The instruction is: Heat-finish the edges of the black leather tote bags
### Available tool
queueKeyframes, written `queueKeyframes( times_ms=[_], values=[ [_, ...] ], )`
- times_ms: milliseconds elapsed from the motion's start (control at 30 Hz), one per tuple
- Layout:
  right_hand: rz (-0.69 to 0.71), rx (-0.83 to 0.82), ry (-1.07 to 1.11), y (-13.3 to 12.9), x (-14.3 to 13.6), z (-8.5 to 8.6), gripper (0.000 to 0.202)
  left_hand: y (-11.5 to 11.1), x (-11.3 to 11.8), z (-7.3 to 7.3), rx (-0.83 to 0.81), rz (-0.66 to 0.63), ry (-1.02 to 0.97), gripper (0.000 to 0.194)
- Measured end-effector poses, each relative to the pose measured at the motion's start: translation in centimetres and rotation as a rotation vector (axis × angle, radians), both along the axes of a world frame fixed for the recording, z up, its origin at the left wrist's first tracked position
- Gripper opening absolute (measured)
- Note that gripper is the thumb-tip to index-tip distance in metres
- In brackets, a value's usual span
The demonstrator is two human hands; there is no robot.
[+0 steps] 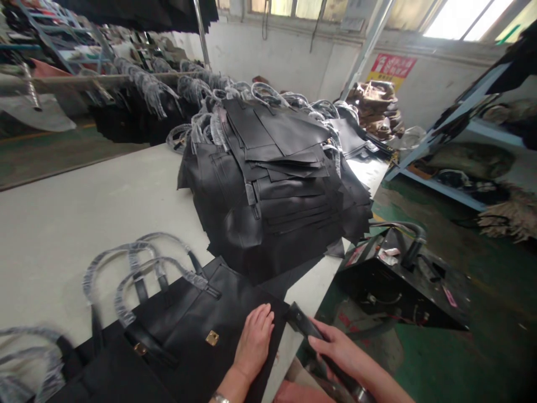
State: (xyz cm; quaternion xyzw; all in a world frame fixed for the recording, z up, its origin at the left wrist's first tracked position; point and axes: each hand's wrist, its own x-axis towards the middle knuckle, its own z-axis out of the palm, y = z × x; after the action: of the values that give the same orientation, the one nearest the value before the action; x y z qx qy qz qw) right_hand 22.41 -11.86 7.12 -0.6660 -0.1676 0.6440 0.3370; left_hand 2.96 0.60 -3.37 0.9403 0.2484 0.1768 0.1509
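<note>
A black leather bag panel [197,319] with a gold lock plate and plastic-wrapped handles lies on the near part of the table. My left hand [254,341] rests flat on it near its right edge, fingers stretched out and right of the lock plate. My right hand [335,344] is closed round a long black hand tool [304,322]. The tool's blunt tip is close to the panel's right edge; I cannot tell whether it touches. A metal collar shows low on the tool. Another black panel [113,369] overlaps at the left.
A tall heap of black leather bag pieces [289,196] with wrapped handles covers the middle of the pale table [104,196]. On the floor at right stands a black machine box [398,274] with a thick hose. Blue shelving [444,184] holds bundles. Bags hang on a rail [84,82].
</note>
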Motion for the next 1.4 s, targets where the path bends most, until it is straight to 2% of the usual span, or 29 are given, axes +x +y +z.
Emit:
queueKeyframes(
  times_ms=[100, 233, 333, 467, 533, 667, 733, 900, 967, 1067, 1133, 1267, 1333, 1400],
  values=[
    [0.015, -0.01, 0.003, 0.7, 0.1, 0.1, 0.073, 0.0, 0.0, 0.3, -0.001, -0.005, -0.011, 0.029],
    [-0.068, 0.044, -0.151, 2.5, 0.1, -0.3, 0.068, 0.1, 0.0, 0.4, -0.018, 0.001, -0.025, 0.028],
    [-0.113, 0.059, -0.187, 2.0, 0.5, -0.2, 0.07, 0.1, 0.0, 0.6, -0.023, 0.013, -0.025, 0.028],
    [-0.009, 0.06, -0.057, 0.3, 0.7, -0.1, 0.072, 0.0, 0.0, 0.8, -0.024, 0.013, 0.001, 0.028],
    [0.02, 0.044, -0.024, 0.6, 0.4, -0.4, 0.07, -0.1, 0.0, 0.8, -0.027, 0.01, 0.011, 0.028],
    [-0.075, 0.054, -0.207, 2.6, -0.3, -0.8, 0.067, -0.1, 0.0, 0.8, -0.037, 0.012, 0.016, 0.027],
    [-0.106, 0.065, -0.262, 2.8, -0.1, -0.7, 0.067, -0.2, 0.0, 0.8, -0.042, 0.016, 0.017, 0.028],
    [0.037, 0.039, -0.116, 1.0, 0.3, -0.8, 0.07, -0.3, 0.2, 0.7, -0.032, 0.017, 0.024, 0.03],
    [0.048, 0.01, -0.148, 1.1, -0.1, -1.1, 0.074, -0.4, 0.1, 0.7, -0.043, 0.034, 0.024, 0.03],
    [0.027, 0.03, -0.318, 2.8, -1.1, -0.8, 0.078, -0.8, -0.1, 0.6, -0.08, 0.065, 0.011, 0.032],
    [0.054, 0.073, -0.336, 4.3, -1.7, 0.2, 0.079, -1.1, 0.1, 0.4, -0.11, 0.073, 0.003, 0.033],
    [0.215, 0.1, -0.232, 7.5, -3.0, 2.4, 0.08, -2.6, 2.1, -0.5, -0.202, 0.089, -0.024, 0.033],
    [0.313, 0.101, -0.234, 9.3, -4.0, 2.7, 0.081, -3.5, 3.1, -1.2, -0.234, 0.08, -0.056, 0.032],
    [0.383, 0.12, -0.273, 11.2, -5.2, 2.3, 0.078, -4.3, 3.2, -1.6, -0.23, 0.065, -0.096, 0.039]
  ],
)
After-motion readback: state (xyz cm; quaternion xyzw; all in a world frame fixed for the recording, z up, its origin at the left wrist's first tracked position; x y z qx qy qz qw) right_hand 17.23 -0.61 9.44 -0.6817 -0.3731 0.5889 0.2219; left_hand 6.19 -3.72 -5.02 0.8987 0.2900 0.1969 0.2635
